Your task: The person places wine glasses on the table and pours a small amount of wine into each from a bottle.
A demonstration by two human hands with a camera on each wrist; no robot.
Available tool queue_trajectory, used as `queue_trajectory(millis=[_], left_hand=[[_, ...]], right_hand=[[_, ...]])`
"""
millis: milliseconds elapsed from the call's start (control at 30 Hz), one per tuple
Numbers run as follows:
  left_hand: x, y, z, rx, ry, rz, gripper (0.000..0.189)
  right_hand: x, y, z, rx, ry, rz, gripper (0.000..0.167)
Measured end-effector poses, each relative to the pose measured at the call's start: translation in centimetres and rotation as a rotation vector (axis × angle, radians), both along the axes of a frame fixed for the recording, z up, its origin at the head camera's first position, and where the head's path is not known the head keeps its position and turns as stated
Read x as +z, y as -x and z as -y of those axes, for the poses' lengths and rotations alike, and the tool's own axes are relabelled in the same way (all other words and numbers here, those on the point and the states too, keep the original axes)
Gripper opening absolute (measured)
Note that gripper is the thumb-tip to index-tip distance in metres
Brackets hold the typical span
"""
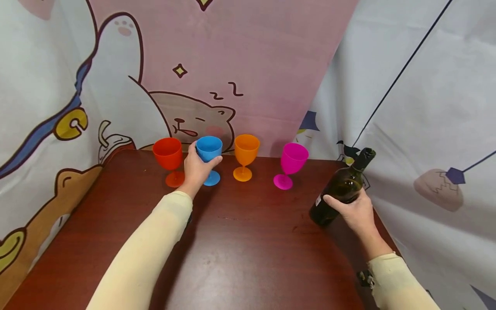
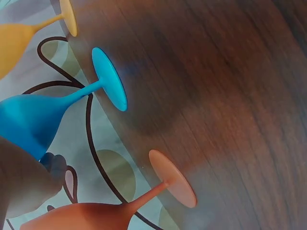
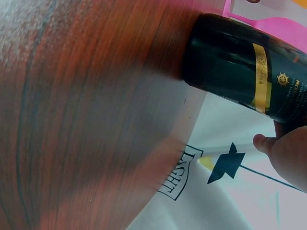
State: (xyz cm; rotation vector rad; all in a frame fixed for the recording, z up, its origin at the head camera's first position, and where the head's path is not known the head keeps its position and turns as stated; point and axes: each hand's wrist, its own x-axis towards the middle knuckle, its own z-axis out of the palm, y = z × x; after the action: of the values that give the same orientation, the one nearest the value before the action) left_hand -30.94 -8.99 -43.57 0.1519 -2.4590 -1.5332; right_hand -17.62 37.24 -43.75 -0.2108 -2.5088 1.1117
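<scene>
My left hand (image 1: 196, 168) holds the blue plastic goblet (image 1: 209, 148) by its bowl, thumb across the near side and fingers on the left. The goblet is upright, its round foot at the table. To its left stands a red goblet (image 1: 168, 154), to its right an orange goblet (image 1: 246, 148), and farther right a magenta goblet (image 1: 293, 158). In my right hand (image 1: 357, 211) is a dark green wine bottle (image 1: 342, 185), gripped round its body with the neck up. A gold band and label show in the right wrist view on the bottle (image 3: 230, 67). Whether its base touches the table is unclear.
The brown wooden table (image 1: 240, 249) has a glossy top. Printed cloth with cartoon animals (image 1: 193, 116) hangs close behind its back edge, and white cloth (image 1: 426, 129) hangs along the right side.
</scene>
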Motion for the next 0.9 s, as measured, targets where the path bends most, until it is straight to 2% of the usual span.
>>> queue_trajectory(millis=[200, 367, 467, 600, 733, 800, 900], left_hand=[[-0.1, -0.3, 0.2, -0.015, -0.005, 0.006, 0.106], [-0.5, -1.4, 0.1, -0.041, -0.018, 0.058, 0.110], [-0.6, -2.8, 0.2, -0.049, -0.021, 0.115, 0.110], [-0.8, -5.6, 0.3, -0.059, -0.037, 0.172, 0.102], [-0.8, -8.7, -0.2, -0.144, -0.039, 0.180, 0.086], [-0.5, -9.6, -0.8, -0.211, -0.030, 0.165, 0.081], [0.2, -9.5, -2.0, -0.287, -0.019, 0.128, 0.082]], right_hand=[[0.0, 0.2, 0.1, 0.003, 0.005, -0.008, 0.074], [-0.1, 0.1, 0.2, -0.001, 0.018, -0.010, 0.075], [-0.1, 0.0, 0.3, -0.003, 0.021, -0.004, 0.076], [-0.2, 0.0, 0.5, 0.000, 0.020, 0.007, 0.076], [-0.3, -0.2, 0.5, -0.014, 0.020, 0.015, 0.076], [-0.3, -0.2, 0.5, -0.026, 0.020, 0.013, 0.075], [-0.2, -0.2, 0.4, -0.032, 0.019, 0.002, 0.074]])
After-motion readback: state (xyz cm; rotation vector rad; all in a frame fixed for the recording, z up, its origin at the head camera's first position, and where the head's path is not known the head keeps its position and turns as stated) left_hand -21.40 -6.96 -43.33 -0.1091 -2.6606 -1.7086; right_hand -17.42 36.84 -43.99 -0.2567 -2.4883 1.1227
